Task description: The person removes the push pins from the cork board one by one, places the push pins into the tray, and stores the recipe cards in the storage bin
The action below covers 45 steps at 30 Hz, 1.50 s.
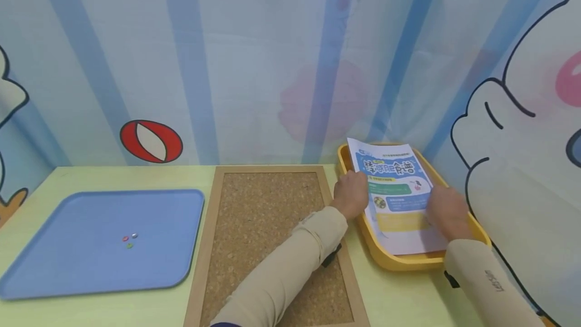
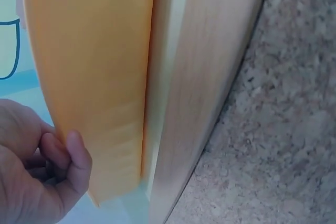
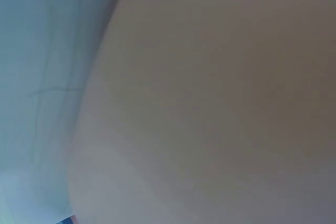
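Note:
A printed sheet of paper (image 1: pixel 395 191) with blue, green and yellow blocks lies slanted over the yellow tray (image 1: pixel 404 263) on the right, its upper left corner overlapping the rim. At the sheet's left edge, my left hand (image 1: pixel 351 195) has its fingers curled and grips the paper. The left wrist view shows that hand (image 2: pixel 44 166) with curled fingers right at the tray's yellow side wall (image 2: pixel 100 77). My right hand (image 1: pixel 449 212) holds the sheet's right edge, its fingertips hidden behind the hand. A blurred close surface (image 3: pixel 210 103) fills most of the right wrist view.
A wood-framed cork board (image 1: pixel 268 206) lies left of the yellow tray, under my left forearm. Farther left is a blue tray (image 1: pixel 81 246) holding several small items, among them a red one (image 1: pixel 125 238) and a green one (image 1: pixel 129 246). A printed curtain (image 1: pixel 245 64) hangs behind the table.

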### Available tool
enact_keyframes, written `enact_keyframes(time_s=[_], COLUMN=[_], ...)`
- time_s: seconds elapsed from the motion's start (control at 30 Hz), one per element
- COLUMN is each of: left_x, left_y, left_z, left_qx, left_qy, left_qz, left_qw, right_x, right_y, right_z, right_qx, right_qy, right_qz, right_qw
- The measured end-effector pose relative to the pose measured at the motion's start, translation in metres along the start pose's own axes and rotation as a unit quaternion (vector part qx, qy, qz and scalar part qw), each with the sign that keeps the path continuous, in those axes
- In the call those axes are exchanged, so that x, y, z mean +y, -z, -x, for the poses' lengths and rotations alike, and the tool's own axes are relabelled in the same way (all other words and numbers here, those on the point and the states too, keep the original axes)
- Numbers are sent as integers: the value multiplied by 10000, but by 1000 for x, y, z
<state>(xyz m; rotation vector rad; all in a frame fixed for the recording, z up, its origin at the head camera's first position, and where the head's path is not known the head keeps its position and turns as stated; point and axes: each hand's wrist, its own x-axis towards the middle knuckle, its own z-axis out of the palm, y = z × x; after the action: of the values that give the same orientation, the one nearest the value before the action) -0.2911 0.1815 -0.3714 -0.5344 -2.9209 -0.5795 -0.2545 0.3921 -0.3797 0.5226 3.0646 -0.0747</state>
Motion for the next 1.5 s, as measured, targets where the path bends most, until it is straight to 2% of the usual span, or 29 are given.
enact_keyframes(time_s=[0.3, 0.57, 0.7, 0.9, 1.13, 1.27, 1.37, 1.5], left_x=[-2, -2, -3, -4, -11, -18, -25, -37], left_y=[-2, -3, -5, -6, -8, -10, -10, 4], left_z=[-2, -1, -1, -1, -2, -3, 0, 8], left_qx=[115, 209, 361, 421, 419, 282, 134, 165], left_qy=[37, 15, 11, 16, -209, -206, -148, -197], left_qz=[191, 151, 179, 388, 526, 1147, 1800, 2233], left_qw=[9997, 9997, 9992, 9984, 9975, 9928, 9835, 9744], right_x=[-3, -3, -3, -5, -4, -6, -10, -25], right_y=[-1, 1, 2, 0, 2, 7, 12, 28], right_z=[0, 3, 5, 5, 2, 4, 12, 27], right_qx=[223, 185, 320, 487, 286, 162, 135, 116], right_qy=[65, 231, 309, 330, 165, 7, -228, -434], right_qz=[117, 470, 447, 554, 373, 267, -3, -516], right_qw=[9997, 9985, 9980, 9967, 9988, 9995, 9997, 9977])
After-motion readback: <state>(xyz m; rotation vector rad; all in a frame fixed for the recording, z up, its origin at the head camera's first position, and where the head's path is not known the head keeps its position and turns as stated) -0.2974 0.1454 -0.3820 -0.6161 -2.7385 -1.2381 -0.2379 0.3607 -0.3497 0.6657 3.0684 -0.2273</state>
